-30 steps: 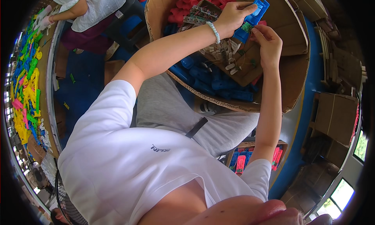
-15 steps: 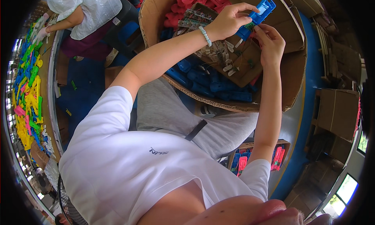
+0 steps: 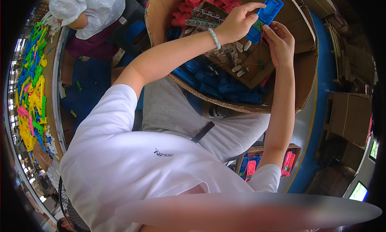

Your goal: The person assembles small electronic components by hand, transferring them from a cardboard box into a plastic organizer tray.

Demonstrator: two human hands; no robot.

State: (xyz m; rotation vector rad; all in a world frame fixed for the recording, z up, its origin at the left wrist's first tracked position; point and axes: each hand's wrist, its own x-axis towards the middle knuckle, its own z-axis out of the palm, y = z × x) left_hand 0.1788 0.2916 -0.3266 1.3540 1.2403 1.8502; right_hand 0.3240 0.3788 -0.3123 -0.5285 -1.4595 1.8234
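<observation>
A blue plastic housing (image 3: 272,7) with an open rectangular recess is tilted up over the big cardboard box. My left hand (image 3: 238,24) grips it from the left, index finger against its edge and thumb lower down. A small green circuit board (image 3: 259,26) shows in the lower part of the housing. From the right, my right hand (image 3: 280,43) pinches at the board's edge with thumb and index finger, its other fingers curled. The exact contact of these fingertips is partly hidden.
The cardboard box (image 3: 309,85) holds blue housings (image 3: 209,79), red plastic parts (image 3: 197,4), and wired circuit boards (image 3: 203,20). A smaller box with red and blue parts (image 3: 251,167) stands by my right arm. At left, a co-worker (image 3: 94,10) leans by a table heaped with coloured parts (image 3: 34,99).
The blue housing has tilted, so its recess looks blue where a pale patch showed before. Both hands keep their hold with a slight shift. The co-worker has bent further towards the table.
</observation>
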